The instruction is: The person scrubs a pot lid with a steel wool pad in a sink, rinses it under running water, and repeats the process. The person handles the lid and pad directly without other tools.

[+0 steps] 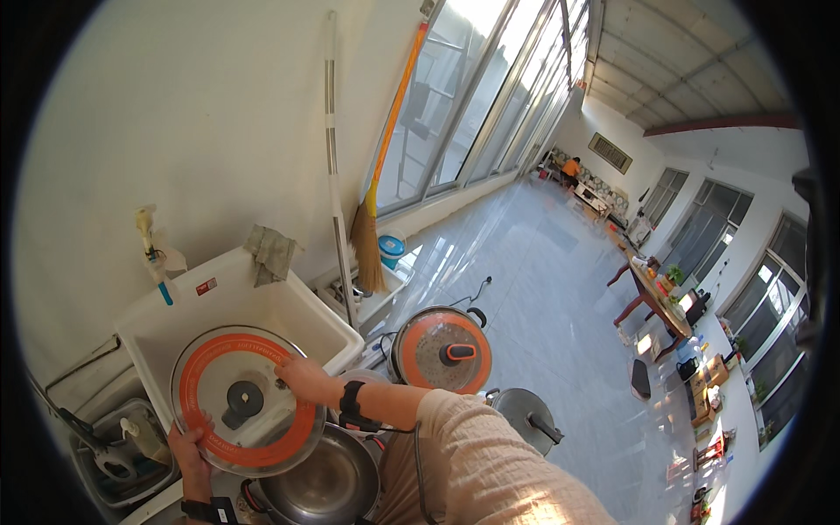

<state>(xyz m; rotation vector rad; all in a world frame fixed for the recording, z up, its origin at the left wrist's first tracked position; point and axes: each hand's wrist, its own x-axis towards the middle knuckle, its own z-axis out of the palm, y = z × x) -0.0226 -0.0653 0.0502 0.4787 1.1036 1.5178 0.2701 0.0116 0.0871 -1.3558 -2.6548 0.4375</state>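
Observation:
A round glass pot lid with an orange ring is held tilted over the front edge of a white utility sink, its underside towards me. My left hand grips the lid's rim at the lower left. My right hand is at the lid's upper right, its fingers on the orange ring; a small dark thing, perhaps a scrubber, shows at the fingertips. Below the lid stands an open metal pan with dark handles. A faucet with a blue tip is on the wall above the sink.
A pot with an orange-ringed lid and a pressure cooker stand at the right. A grey cloth hangs on the sink's corner. A broom leans near the windows. A grey basin is at lower left. A person is far off.

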